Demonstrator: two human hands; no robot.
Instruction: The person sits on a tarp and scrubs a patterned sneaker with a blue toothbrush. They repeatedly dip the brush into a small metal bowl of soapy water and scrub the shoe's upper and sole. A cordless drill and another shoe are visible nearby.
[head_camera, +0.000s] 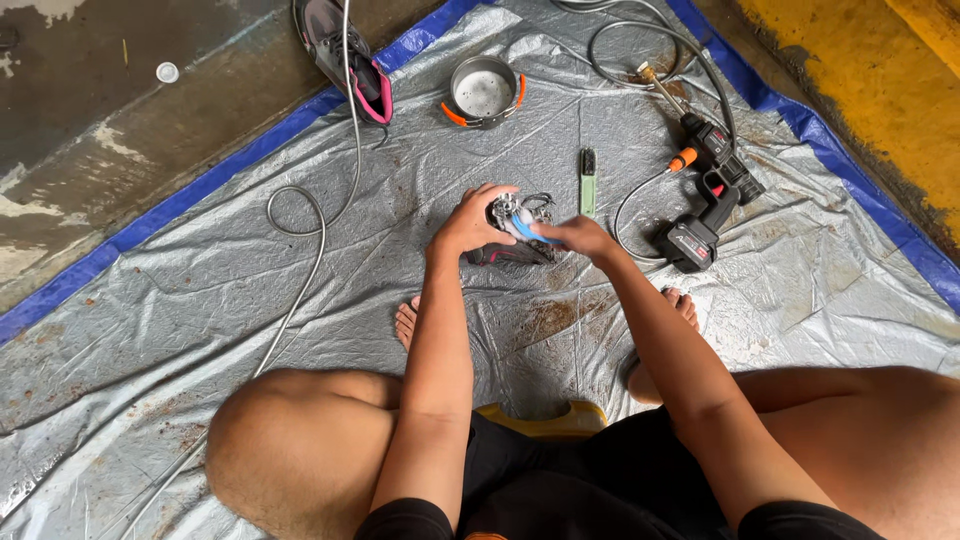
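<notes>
Gripping a grey shoe (515, 235) from the side, the left hand (468, 225) holds it just above the silver tarp (250, 330). Right hand (577, 235) pinches a blue brush (522, 228) against the laces, fingers closed on it. Beside them lies a green tool (588, 182), and further right a spray gun (705, 210) with its hose. Up top sit a metal bowl (484, 90) and a second shoe (345, 55).
</notes>
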